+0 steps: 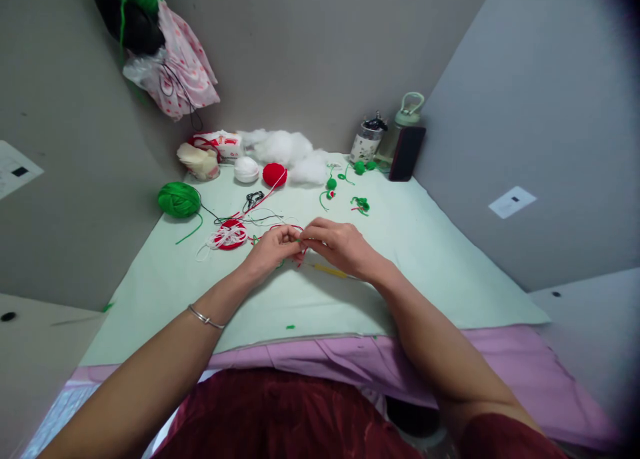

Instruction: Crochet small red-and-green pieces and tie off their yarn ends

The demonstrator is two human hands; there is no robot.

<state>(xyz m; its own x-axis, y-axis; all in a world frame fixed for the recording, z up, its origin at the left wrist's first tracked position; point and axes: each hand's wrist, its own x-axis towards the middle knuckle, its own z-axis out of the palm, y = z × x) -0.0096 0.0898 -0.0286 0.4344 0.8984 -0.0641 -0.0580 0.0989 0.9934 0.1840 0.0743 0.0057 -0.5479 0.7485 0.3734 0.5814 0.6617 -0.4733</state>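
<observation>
My left hand [270, 249] and my right hand [340, 244] meet at the middle of the pale green cloth [425, 259], fingers pinched together on a small green and red yarn piece [300, 246]. A yellow crochet hook [330, 270] lies on the cloth just under my right hand. Left of my hands sits a flat red crocheted round [231, 234] with white yarn tangled over it. Red, black and white strands trail from it toward the back.
A green yarn ball [179, 199] sits at the cloth's left edge. At the back stand a white ball [247, 169], a red ball [275, 174], white stuffing [287, 147], a jar [365, 141], a water bottle [400, 129] and a dark box [406, 154]. Small green pieces [360, 204] lie nearby. Bags [170, 66] hang on the wall.
</observation>
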